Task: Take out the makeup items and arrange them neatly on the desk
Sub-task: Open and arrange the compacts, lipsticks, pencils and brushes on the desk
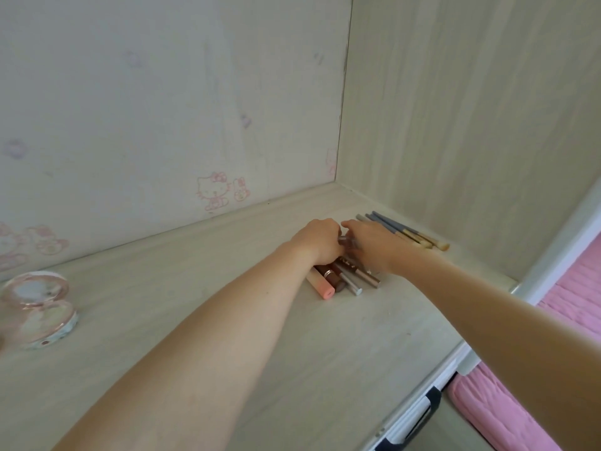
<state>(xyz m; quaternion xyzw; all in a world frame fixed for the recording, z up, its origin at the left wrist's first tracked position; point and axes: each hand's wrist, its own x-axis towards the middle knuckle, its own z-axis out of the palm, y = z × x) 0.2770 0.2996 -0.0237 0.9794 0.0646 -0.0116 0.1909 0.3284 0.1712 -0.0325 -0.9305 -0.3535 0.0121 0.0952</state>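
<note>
Both hands meet near the far right corner of the pale wooden desk point(201, 288). My left hand point(320, 240) and my right hand point(374, 245) curl around a small dark tube point(345, 241) held between them. Under the hands lie several lip tubes side by side: a peach one point(322, 286), a brown one point(335, 279), a silver-capped one point(353, 284) and a rose-gold one point(364, 275). Several makeup brushes point(406, 231) with grey-blue handles lie against the right wall. An open pink compact point(39, 307) with a mirror stands at the left edge.
A wall with faint pink cartoon stickers point(213, 190) backs the desk, and a wooden side panel point(455, 125) closes it on the right. Past the desk's right edge a pink bedcover point(507, 415) shows below. A white and black object point(413, 418) sits by the front edge.
</note>
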